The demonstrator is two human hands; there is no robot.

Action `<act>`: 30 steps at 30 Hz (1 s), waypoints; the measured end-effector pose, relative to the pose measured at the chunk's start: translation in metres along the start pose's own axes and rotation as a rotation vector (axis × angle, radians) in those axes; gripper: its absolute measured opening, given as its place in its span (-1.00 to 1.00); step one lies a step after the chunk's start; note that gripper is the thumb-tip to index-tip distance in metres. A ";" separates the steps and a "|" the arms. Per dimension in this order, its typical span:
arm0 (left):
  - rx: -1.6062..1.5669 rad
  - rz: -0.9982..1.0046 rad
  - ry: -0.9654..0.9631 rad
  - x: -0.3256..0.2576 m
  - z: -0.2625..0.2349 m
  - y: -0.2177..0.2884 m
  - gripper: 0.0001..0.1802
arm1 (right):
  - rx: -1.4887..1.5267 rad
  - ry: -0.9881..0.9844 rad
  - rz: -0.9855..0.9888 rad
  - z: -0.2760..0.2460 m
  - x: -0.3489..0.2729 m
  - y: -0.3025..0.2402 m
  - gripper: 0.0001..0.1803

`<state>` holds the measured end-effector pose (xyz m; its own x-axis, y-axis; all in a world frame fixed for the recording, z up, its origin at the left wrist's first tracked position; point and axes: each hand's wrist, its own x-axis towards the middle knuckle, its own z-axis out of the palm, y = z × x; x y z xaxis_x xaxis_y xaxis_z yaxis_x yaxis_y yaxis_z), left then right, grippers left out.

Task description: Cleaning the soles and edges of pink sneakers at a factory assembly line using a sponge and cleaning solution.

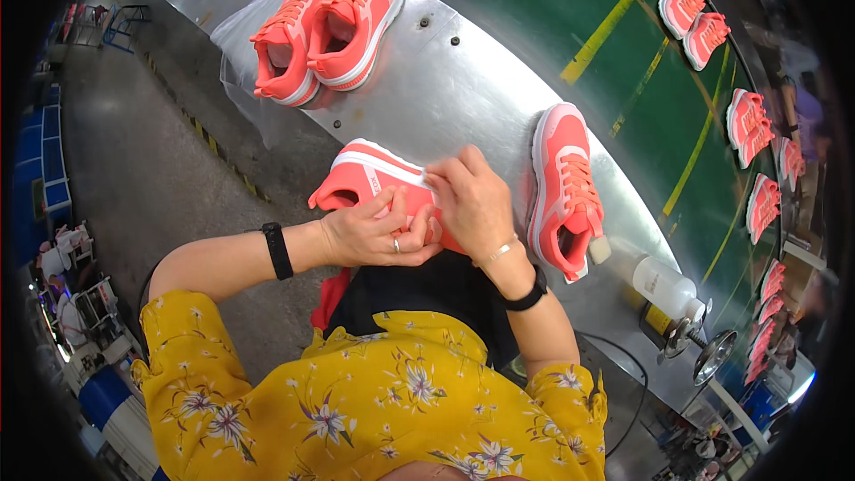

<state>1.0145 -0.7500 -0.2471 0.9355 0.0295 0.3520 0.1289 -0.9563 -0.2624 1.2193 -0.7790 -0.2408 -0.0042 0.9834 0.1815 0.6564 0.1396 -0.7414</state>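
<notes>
A coral-pink sneaker with a white sole (372, 176) lies on its side in front of me, at the near edge of the metal table (463, 98). My left hand (378, 236) grips it from below, near the opening. My right hand (470, 200) rests on its upper side, fingertips pinched at the white sole edge. Its matching sneaker (563, 187) stands just right of my right hand.
Another coral pair (325, 27) stands farther back on the table. A clear squeeze bottle (655, 281) lies at the right, beside a small metal stand (704, 347). Several more coral sneakers (748, 151) ride a green conveyor along the right. Grey floor lies to the left.
</notes>
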 end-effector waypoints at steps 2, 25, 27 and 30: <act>0.026 -0.019 -0.007 -0.003 0.002 0.003 -0.63 | -0.025 -0.019 0.052 -0.012 -0.011 -0.003 -0.93; -0.005 -0.015 0.006 -0.003 0.000 -0.001 -0.60 | 0.051 -0.006 0.116 -0.014 -0.001 -0.001 -0.94; -0.009 -0.013 0.004 -0.002 0.001 -0.001 -0.60 | 0.047 -0.021 0.095 -0.008 0.003 -0.001 -0.95; -0.022 -0.011 0.002 -0.002 0.001 -0.002 -0.59 | 0.064 -0.002 0.096 -0.014 -0.006 0.000 -0.94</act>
<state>1.0124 -0.7482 -0.2485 0.9336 0.0397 0.3562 0.1320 -0.9621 -0.2386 1.2298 -0.7862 -0.2330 0.0545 0.9929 0.1060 0.6040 0.0517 -0.7953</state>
